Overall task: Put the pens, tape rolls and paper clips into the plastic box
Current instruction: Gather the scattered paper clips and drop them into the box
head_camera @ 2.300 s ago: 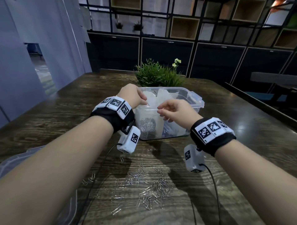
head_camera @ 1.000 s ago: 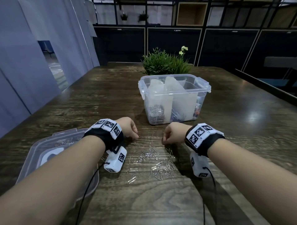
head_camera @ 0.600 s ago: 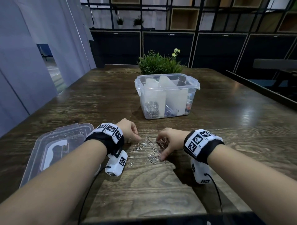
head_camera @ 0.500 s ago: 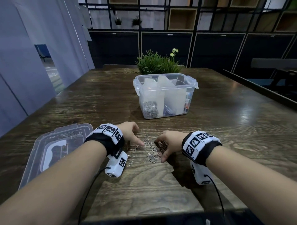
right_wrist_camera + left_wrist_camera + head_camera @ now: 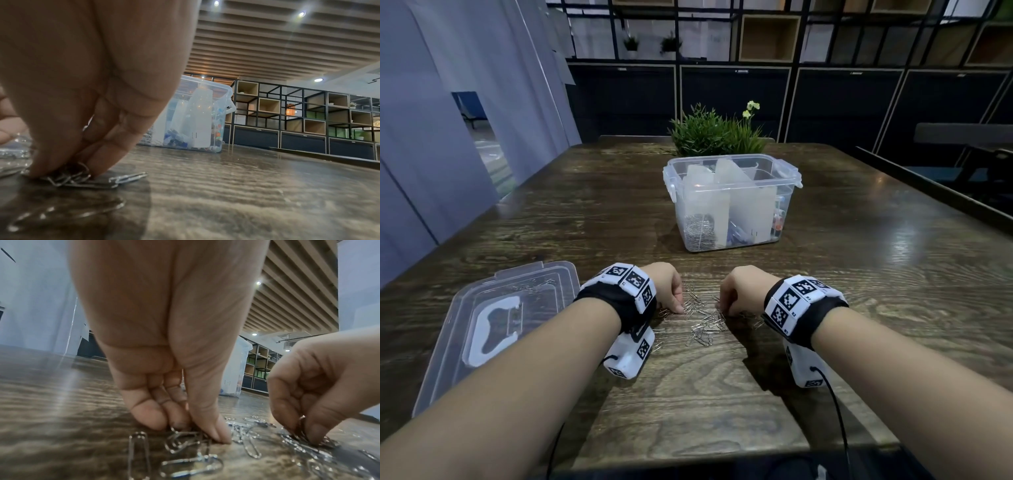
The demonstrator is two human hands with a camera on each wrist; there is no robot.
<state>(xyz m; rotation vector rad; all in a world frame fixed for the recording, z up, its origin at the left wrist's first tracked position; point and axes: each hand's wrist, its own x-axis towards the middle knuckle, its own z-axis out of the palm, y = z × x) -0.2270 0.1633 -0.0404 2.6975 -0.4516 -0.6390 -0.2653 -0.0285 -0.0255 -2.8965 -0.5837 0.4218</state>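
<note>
- Left hand point(image 5: 667, 286) low at centre-left of the head view, fingers point(image 5: 148, 415) curled down with tips on the bench point(image 5: 876, 274); thumb and fingertips pinched together on a small clump of paper clips point(image 5: 185, 441), per left wrist view.
- Right hand point(image 5: 739, 289) just right of frame centre in the head view, knuckles up, fingers point(image 5: 115, 146) bunched tight and pinching a tangle of clips point(image 5: 69, 176) against the bench surface.
- Loose paper clips point(image 5: 705, 325) scattered in the gap between the two hands and slightly below them in frame; a few strays by the left wrist camera, lower left of the pile.
- In left wrist view, several clips flat in the foreground directly under and in front of the fingertips; right hand point(image 5: 320, 386) visible at right edge, tips also down in the clips.
- Plastic box point(image 5: 729, 161) upper centre of head view, lid off, well apart from both hands; white dividers upright inside.
- Heap of clips point(image 5: 700, 228) already in the box's lower-left compartment; coloured items in the right-hand compartments, too small to identify.
- Clear lid point(image 5: 493, 322) flat on the bench at lower left of frame, beside the left forearm.
- Potted plant point(image 5: 715, 133) directly behind the box, upper centre.
</note>
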